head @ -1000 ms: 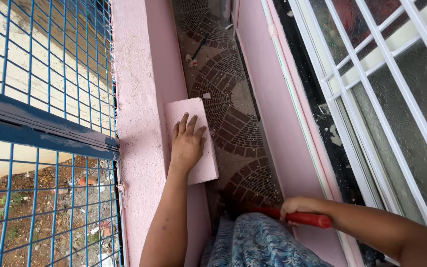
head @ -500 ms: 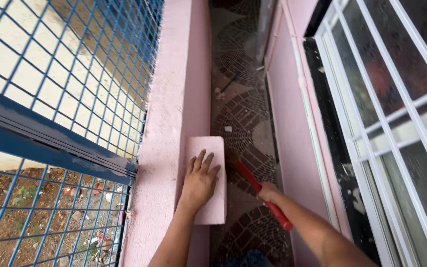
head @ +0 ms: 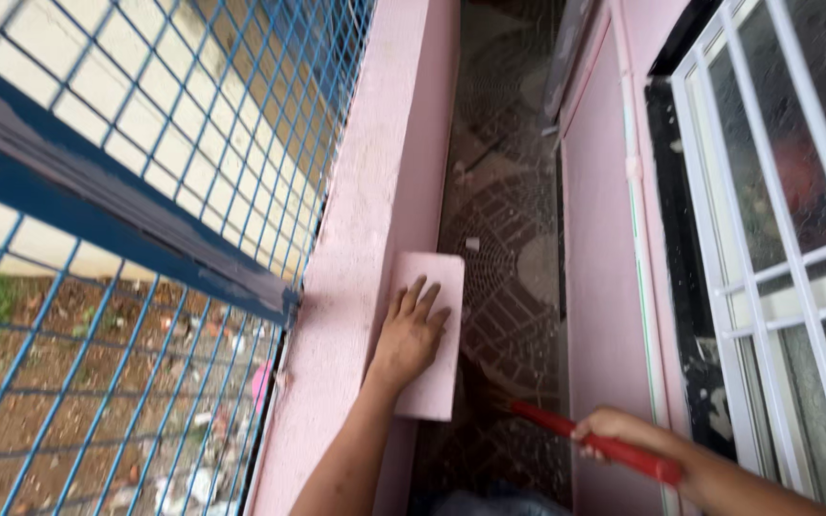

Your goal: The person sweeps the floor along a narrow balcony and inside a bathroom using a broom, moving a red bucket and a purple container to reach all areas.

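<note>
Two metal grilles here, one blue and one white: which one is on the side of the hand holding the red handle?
The white window grille, on the right. The right hand grips the red handle just below it. The blue mesh grille is across the pink ledge, beyond the left hand.

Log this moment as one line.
left hand: flat on pink ledge block | right hand: gripping red handle | floor: patterned tile, bits of debris

No packages, labels, signs or screens anywhere in this narrow passage, neither on the walls nor down on the floor.
</note>
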